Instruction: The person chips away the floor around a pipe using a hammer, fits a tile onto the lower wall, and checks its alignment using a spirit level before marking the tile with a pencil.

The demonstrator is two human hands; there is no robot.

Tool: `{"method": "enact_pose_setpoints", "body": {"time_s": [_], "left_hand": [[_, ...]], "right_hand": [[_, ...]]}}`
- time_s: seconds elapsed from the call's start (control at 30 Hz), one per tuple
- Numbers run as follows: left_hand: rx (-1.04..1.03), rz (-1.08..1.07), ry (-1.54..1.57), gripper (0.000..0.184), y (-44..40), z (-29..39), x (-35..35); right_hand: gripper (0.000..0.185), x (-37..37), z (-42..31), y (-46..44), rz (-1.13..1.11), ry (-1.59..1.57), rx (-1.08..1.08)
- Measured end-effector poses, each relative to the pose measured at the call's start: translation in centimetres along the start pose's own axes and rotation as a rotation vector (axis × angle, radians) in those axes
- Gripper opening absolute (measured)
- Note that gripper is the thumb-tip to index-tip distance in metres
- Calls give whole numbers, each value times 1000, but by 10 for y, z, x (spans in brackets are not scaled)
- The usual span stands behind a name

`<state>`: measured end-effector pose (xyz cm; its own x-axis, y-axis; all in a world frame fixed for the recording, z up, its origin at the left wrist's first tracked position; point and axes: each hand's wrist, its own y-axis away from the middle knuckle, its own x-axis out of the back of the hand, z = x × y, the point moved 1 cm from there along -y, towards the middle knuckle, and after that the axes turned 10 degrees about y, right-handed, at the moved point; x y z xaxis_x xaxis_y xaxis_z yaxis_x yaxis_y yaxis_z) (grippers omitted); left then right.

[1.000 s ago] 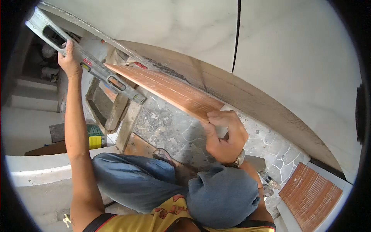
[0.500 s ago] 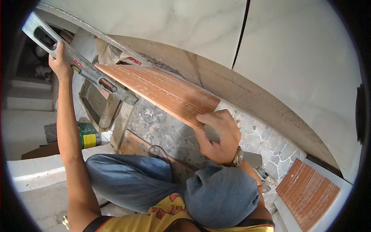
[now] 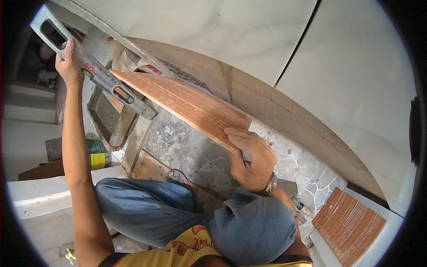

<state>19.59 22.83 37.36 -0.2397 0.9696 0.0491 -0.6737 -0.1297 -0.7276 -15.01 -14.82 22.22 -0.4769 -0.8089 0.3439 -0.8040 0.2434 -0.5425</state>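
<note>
My left hand (image 3: 70,69) is closed around the frame of a grey spirit level (image 3: 100,75) beside its end slot. The level slants down to the right, and its lower part is close to the left end of a reddish-brown tile (image 3: 178,98). Whether the two touch I cannot tell. White streaks and ridges mark the tile's upward face, and its far long edge runs along the base of the wall. My right hand (image 3: 253,160) grips the tile's near right corner, fingers on top and thumb at the edge. A watch (image 3: 270,183) is on that wrist.
Large pale marbled panels (image 3: 213,31) rise on the far side. Another ridged tile (image 3: 349,224) lies at the lower right. Left of my legs are a wooden-framed trough (image 3: 104,115) and a green-and-yellow container (image 3: 98,155). Rubble (image 3: 171,133) covers part of the floor.
My right hand's fingers have shifted and lie flatter over the tile's corner. The view has moved slightly; the level stays in my left hand at nearly the same slant.
</note>
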Motion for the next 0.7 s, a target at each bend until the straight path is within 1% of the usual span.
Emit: {"method": "enact_pose_setpoints", "body": {"time_s": [0.1, 0.2, 0.3, 0.33, 0.4, 0.43, 0.5, 0.57, 0.63, 0.7], "left_hand": [[-14, -1, 0, 31, 0, -2, 0], [-6, -10, -21, 30, -1, -1, 0], [-15, 4, 7, 29, 3, 4, -7], [-16, -1, 60, 29, 3, 4, -8], [-17, 11, 61, 29, 6, 7, -14], [-18, 20, 57, 29, 7, 7, -15], [-69, 23, 14, 27, -1, -3, -10], [-145, 28, -29, 27, -10, -7, -7], [-227, 71, -198, 30, 6, 23, -34], [-181, 102, -159, 39, 9, 34, -45]], "right_hand": [[30, -1, -1, 1, 17, 12, 3], [25, -2, 1, 3, 20, 23, 21], [20, -2, 0, 1, 19, 58, -4], [22, -3, -1, 2, 33, 49, -16], [26, -4, -2, -1, 53, 27, -30], [23, -5, -2, -1, 81, 48, -20], [18, -7, 2, -1, 128, 82, 7], [14, -9, 1, -2, 147, 73, -46], [13, -10, 3, -3, 166, 52, -100], [14, -10, 5, -5, 191, 21, -162]]}}
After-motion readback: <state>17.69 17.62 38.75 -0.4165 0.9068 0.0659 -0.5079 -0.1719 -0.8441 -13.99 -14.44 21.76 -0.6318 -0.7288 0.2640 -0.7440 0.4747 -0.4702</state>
